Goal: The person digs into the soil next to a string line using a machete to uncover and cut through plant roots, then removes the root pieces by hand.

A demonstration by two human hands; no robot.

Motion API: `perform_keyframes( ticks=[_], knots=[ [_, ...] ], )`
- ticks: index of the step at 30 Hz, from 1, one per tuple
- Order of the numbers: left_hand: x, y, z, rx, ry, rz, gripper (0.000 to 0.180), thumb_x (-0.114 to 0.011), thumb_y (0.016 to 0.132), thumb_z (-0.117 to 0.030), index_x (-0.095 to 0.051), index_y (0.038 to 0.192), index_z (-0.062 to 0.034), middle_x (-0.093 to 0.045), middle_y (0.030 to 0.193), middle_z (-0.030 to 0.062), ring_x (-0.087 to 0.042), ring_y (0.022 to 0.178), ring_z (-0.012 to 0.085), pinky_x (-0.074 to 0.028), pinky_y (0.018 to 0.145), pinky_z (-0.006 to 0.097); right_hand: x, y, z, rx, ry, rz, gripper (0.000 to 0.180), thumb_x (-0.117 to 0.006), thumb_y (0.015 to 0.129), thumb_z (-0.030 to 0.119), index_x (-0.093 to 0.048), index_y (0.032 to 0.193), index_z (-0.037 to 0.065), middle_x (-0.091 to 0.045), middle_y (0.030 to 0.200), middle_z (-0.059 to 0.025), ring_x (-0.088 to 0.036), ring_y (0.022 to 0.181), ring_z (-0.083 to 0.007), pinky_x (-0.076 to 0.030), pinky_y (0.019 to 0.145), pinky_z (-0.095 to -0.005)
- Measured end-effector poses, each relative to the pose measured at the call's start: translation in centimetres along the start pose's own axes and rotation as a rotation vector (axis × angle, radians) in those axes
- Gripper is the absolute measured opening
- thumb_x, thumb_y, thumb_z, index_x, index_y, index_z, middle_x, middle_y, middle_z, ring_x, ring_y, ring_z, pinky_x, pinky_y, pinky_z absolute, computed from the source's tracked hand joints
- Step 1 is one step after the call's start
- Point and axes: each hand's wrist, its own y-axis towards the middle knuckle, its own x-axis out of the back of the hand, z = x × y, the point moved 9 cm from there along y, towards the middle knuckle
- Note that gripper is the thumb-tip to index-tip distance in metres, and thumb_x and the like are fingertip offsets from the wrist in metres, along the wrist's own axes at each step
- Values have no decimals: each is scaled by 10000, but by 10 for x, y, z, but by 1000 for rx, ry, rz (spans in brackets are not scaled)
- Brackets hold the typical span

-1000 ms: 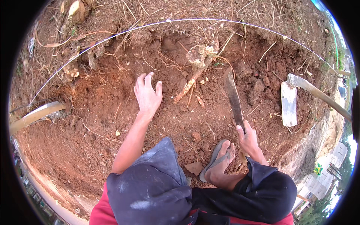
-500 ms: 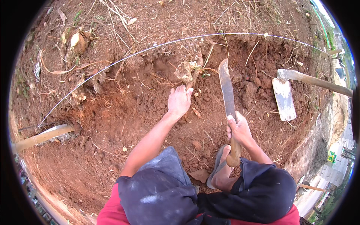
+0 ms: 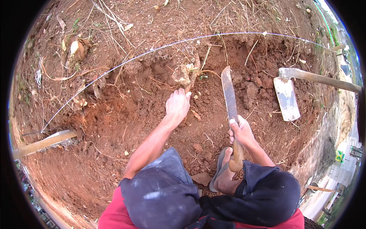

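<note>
red earth bank (image 3: 114, 143): largest item. cut back into a step below the white string line (image 3: 175, 43); loose clods lie in the cut at the right. judged well along on this stretch, though the face is ragged.

hoe (image 3: 320, 79): at right, blade on the soil, handle running to the far right edge; no hand on it.

machete (image 3: 230, 95): right of centre, blade pointing far. right hand (image 3: 243, 133) grips it where blade meets handle; grip clenched on it.

stump (image 3: 182, 75): far centre, seated in the cut face, just below the string. near side laid bare, top hacked pale; judged partly worked. left: its hold in the bank looks unbroken.

left hand (image 3: 177, 106): at the stump's near side, fingers bent; whether grasping or merely resting, cannot tell.

thin root (image 3: 212, 71): trails right from the stump, judged uncut.
</note>
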Motion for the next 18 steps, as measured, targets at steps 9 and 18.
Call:
perform_keyframes(
  ticks=[9, 18],
  knots=[
    [-2, 9, 1, -16, 198, -133, 409, -546, 923, -422, -551, 997, -20, -640, 918, 160, -641, 882, 329, -502, 731, 464, 1, 7, 5, -5, -153, 36, 212, -481, 1008, 268, -454, 992, 59, -503, 645, -22, -502, 475, -118, -449, 457, -294],
    [0, 4, 1, -98, 68, -253, 344, -594, 915, -361, -540, 941, -23, -593, 879, 168, -585, 849, 360, -468, 741, 476, 21, 104, 97, 599, -549, -202, 387, -504, 982, 432, -490, 1007, 46, -516, 619, -39, -524, 494, -118, -438, 463, -283]
  ],
)
